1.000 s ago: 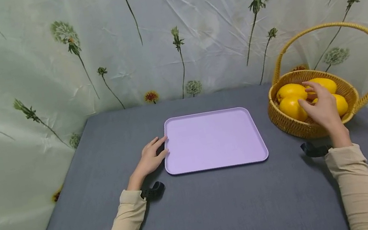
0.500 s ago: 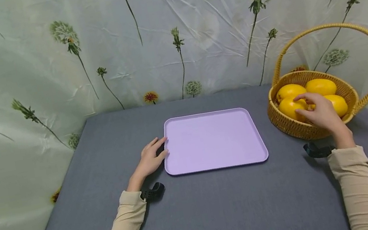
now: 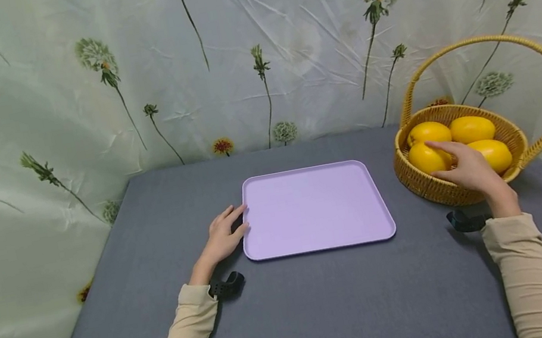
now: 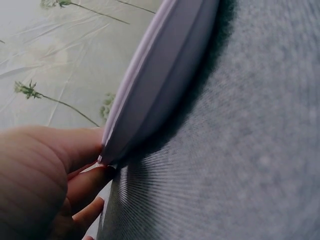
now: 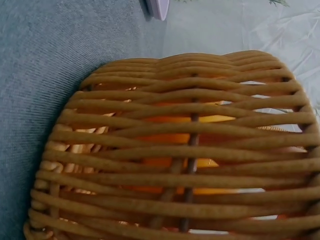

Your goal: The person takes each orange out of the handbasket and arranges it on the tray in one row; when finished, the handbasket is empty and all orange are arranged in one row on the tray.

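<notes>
A lilac rectangular tray lies on the grey cloth. My left hand pinches its left edge; in the left wrist view the thumb is at the rim, with the other fingers lower down. At the right, my right hand reaches into a wicker basket and grips the front-left lemon, thumb and forefinger around its right side. Three more lemons sit beside it, one behind. Woven basket wall fills the right wrist view and mostly hides that hand and the fruit.
The basket's tall arched handle rises above the fruit and leans right. A grey cloth covers the table. Behind and left hangs a pale curtain printed with dandelions. Each wrist wears a black camera mount.
My right hand has moved left and slightly down within the basket, from above the fruit onto the front-left lemon. That lemon has shifted slightly. The left hand stays at the tray's edge.
</notes>
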